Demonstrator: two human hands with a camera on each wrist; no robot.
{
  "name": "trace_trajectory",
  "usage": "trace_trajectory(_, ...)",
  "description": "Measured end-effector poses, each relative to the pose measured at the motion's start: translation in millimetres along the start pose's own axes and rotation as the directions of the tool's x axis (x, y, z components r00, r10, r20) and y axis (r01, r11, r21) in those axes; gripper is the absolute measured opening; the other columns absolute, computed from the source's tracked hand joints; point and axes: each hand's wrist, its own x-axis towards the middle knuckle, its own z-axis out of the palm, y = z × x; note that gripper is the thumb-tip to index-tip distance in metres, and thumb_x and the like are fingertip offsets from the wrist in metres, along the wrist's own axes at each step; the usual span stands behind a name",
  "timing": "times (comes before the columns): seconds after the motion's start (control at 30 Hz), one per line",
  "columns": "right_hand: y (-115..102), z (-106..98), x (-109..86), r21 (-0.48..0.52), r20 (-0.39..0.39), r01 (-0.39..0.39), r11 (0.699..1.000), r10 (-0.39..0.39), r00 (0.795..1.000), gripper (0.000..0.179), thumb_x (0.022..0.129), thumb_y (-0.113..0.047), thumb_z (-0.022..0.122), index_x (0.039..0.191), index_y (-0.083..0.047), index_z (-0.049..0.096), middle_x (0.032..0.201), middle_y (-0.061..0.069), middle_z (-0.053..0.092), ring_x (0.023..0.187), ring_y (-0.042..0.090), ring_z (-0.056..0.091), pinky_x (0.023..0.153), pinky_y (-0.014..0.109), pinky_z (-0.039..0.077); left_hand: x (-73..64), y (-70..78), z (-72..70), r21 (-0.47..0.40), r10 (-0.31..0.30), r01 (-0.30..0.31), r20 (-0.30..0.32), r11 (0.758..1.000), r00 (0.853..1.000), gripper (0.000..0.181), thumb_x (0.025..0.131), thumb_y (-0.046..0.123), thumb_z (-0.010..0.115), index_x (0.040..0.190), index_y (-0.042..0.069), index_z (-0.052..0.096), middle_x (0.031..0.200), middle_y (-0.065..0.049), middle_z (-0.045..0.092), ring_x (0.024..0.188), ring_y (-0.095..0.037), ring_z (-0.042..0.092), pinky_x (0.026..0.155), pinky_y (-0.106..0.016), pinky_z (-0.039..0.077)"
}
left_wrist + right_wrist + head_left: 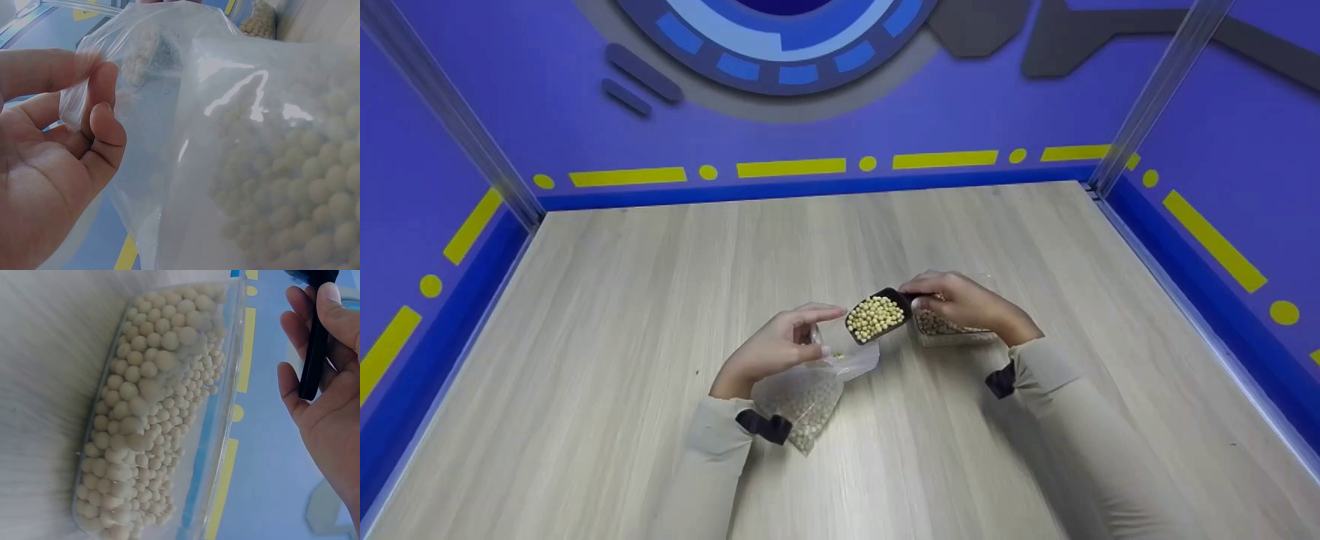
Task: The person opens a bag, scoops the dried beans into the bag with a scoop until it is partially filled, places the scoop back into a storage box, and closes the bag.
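- On the pale wood-grain table (622, 315), I see a translucent plastic bag (859, 364) holding small round cream balls (802, 416).
- My feed shows the left hand (776, 345) pinching its mouth.
- The right hand (960, 304) grips a black, ball-filled scoop (895, 297) at that mouth.
- Near that hand, a clear rectangular plastic box (956, 340) holds more balls.

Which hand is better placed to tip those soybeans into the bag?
Probably the right hand: it grips the black scoop, loaded with soybeans, close to the plastic bag, while the left hand holds the bag's mouth.
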Motion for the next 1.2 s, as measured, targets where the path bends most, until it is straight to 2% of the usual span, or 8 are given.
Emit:
trace_trajectory(0.57,-9.1,-8.1,5.0,-0.097,0.033,0.048,0.994,-0.045,0.998,0.029,0.091,-0.004,0.06,0.12,0.001,0.066,0.115,0.017,0.068,0.108,0.033,0.062,0.095,0.045,0.048,-0.8,3.8,-0.3,-0.03,-0.016,0.015,-0.004,0.999,1.0,0.053,0.083,-0.005,0.062,0.134,-0.006,0.051,0.142,-0.02,0.046,0.074,-0.004,0.05,0.067,-0.016,0.044)
trace_trajectory(0.87,-11.5,-9.7,4.9,-0.142,0.035,0.041,0.989,-0.037,0.999,0.03,0.091,-0.004,0.06,0.121,-0.002,0.066,0.115,0.014,0.068,0.109,0.031,0.062,0.096,0.045,0.047,-0.8,4.6,0.5,-0.006,-0.026,0.026,-0.014,1.0,1.0,0.051,0.084,-0.004,0.061,0.134,-0.006,0.051,0.142,-0.019,0.047,0.076,-0.007,0.047,0.068,-0.018,0.042)
trace_trajectory(1.2,-13.7,-12.2,7.2,-0.149,0.047,0.044,0.988,-0.037,0.998,0.029,0.09,-0.005,0.061,0.119,-0.002,0.067,0.115,0.015,0.068,0.109,0.031,0.063,0.097,0.045,0.047,-0.1,4.6,0.8,0.001,-0.027,0.027,-0.017,1.0,0.999,0.051,0.084,-0.004,0.061,0.134,-0.005,0.052,0.141,-0.019,0.048,0.076,-0.007,0.047,0.068,-0.018,0.042)
